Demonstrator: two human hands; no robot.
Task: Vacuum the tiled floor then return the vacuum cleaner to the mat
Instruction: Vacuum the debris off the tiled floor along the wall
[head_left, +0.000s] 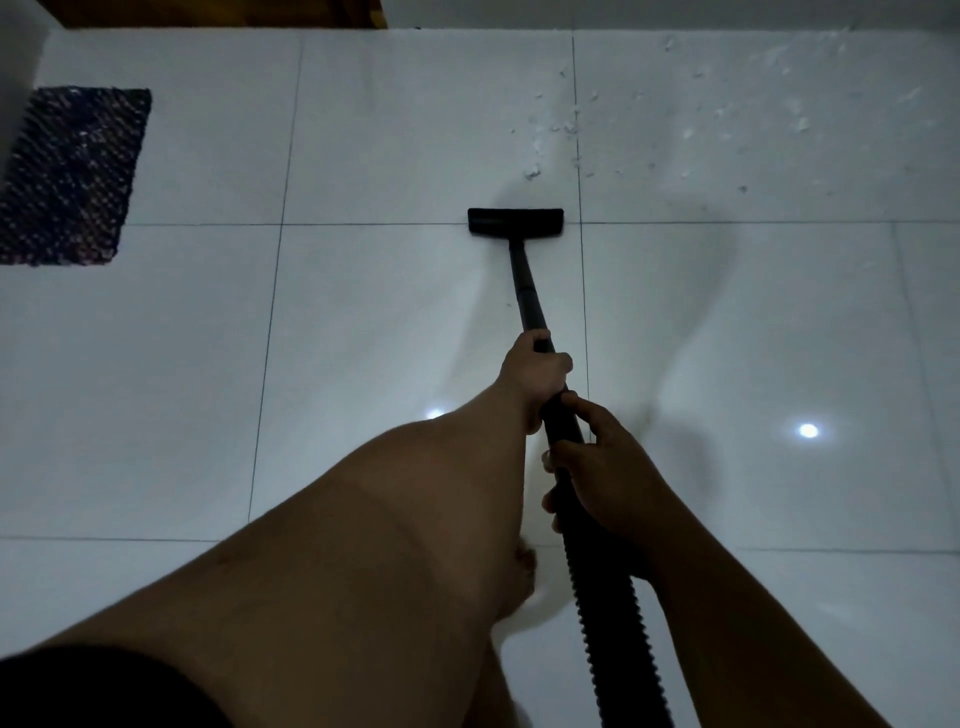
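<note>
My left hand (535, 366) grips the wand (527, 291) ahead of my right hand (602, 467), which holds it at the hose (602, 613). Beyond my fingers the nozzle (515, 222) sits short of scattered debris (727, 104), uncollected. Bare tiled floor (363, 130) leads far left to the mat (67, 176).

Large glossy white floor tiles (395, 130) with thin dark grout lines fill the dim room. Two bright ceiling-light reflections (808, 430) gleam on them. Brown wood trim (218, 11) borders the far edge.
</note>
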